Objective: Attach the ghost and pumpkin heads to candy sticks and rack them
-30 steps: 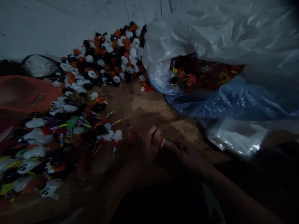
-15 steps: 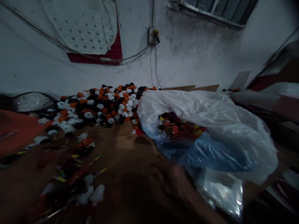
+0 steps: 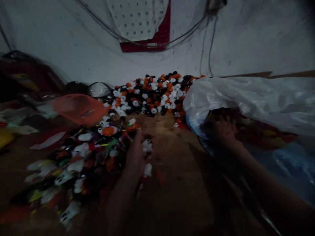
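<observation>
My left hand [image 3: 136,157] is curled round a small white skull-like figure [image 3: 147,146] with dark eyes, beside a mixed pile of small plastic Halloween figures [image 3: 76,167]. Another white piece [image 3: 148,170] is just below that hand. My right hand [image 3: 225,129] reaches into the mouth of a large plastic bag [image 3: 209,93], white outside and blue inside. Its fingers look spread over small red and yellow pieces [image 3: 268,132] in there. The fingertips are dark and blurred.
A heap of orange, black and white figures [image 3: 147,98] lies against the wall. To the left are an orange plastic bowl-like piece [image 3: 78,108] and crumpled plastic. Brown board [image 3: 167,196] covers the worktop. Cables [image 3: 187,32] hang before a calendar [image 3: 140,19].
The view has swung left and the scene shifted right. My right hand has moved from the front of the board into the bag's mouth. My left hand now shows clearly by the pile.
</observation>
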`<state>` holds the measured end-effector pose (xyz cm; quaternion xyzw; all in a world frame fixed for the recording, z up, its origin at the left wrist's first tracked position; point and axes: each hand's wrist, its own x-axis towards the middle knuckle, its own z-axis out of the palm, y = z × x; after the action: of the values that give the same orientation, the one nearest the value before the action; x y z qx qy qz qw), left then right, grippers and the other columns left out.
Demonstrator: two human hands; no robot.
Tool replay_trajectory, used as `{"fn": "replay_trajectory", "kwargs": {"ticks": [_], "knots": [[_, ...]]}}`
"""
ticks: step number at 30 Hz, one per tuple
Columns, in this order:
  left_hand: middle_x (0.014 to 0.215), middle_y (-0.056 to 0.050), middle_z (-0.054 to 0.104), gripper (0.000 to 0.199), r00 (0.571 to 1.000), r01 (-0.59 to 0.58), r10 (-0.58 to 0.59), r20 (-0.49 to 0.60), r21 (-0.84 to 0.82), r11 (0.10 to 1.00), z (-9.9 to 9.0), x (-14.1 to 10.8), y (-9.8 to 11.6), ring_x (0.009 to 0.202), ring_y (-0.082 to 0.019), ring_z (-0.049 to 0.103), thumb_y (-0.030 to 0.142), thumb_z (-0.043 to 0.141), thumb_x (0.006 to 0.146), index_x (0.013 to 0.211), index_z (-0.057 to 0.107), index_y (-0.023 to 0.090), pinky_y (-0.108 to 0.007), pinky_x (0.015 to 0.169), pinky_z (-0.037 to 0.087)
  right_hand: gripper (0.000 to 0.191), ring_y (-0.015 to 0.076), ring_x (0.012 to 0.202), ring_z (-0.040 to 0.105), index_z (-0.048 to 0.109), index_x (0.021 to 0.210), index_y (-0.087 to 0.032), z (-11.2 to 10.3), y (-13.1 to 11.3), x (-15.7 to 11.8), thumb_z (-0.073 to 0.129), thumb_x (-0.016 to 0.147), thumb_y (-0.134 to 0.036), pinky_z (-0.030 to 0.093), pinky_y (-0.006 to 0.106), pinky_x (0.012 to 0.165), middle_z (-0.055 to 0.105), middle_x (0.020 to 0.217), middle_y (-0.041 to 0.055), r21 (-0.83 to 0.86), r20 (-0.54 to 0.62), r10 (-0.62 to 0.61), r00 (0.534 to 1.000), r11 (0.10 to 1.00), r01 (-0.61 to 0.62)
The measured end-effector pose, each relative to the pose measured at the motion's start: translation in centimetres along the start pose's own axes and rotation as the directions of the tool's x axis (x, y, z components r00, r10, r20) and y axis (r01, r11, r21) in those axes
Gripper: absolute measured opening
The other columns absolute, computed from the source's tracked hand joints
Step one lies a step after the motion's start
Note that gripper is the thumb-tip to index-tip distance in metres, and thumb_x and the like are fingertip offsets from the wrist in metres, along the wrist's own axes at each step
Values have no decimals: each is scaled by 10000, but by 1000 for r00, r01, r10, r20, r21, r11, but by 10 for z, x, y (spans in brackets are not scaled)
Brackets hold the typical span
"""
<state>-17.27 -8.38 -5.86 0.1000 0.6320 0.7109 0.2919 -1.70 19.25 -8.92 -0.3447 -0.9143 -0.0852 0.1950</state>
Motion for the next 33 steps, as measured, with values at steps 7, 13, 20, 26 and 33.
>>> {"fn": "replay_trajectory", "kwargs": {"ticks": [7, 13, 20, 26, 33], "knots": [[817, -57, 631, 117, 935, 349, -282, 214, -428, 833, 13, -8, -23, 541, -99, 563, 190, 470, 842, 835, 568, 127, -191, 432, 406, 267, 314, 984, 494, 549, 1077, -98, -18, -15, -14, 365, 904, -182, 310, 508, 901, 603, 983, 188, 80, -87, -260, 962, 960, 267], [851, -74, 654, 172, 973, 229, -197, 118, -427, 875, 27, -20, -39, 726, -153, 639, 267, 539, 852, 804, 588, 109, -236, 612, 509, 308, 201, 889, 596, 512, 1171, -142, -35, -94, -88, 365, 916, -234, 463, 299, 745, 624, 1030, 109, 551, -77, -297, 952, 783, 289], [658, 1, 600, 311, 979, -110, 96, -182, -65, 992, 35, -29, -67, 611, -93, 560, 439, 611, 758, 761, 661, 132, -171, 515, 401, 197, 163, 804, 611, 617, 1007, -211, -36, -128, -115, 481, 910, -315, 463, 239, 674, 640, 976, 59, 499, 228, -251, 941, 860, 108], [625, 1, 576, 303, 974, -22, 2, -226, -88, 996, 39, -29, -63, 498, -87, 494, 429, 607, 696, 739, 663, 134, -171, 387, 306, 320, 133, 827, 608, 566, 1181, -273, -54, -118, -121, 329, 966, -259, 400, 191, 568, 625, 1057, 52, 315, 299, -295, 908, 928, 198], [720, -30, 579, 261, 991, -35, 52, -122, 141, 989, 39, -38, -56, 560, -85, 476, 276, 466, 763, 810, 697, 164, -151, 401, 294, 341, 156, 872, 617, 542, 1231, -185, -56, -112, -123, 410, 916, -165, 421, 208, 611, 643, 1062, 84, 281, 263, -422, 868, 894, 350]]}}
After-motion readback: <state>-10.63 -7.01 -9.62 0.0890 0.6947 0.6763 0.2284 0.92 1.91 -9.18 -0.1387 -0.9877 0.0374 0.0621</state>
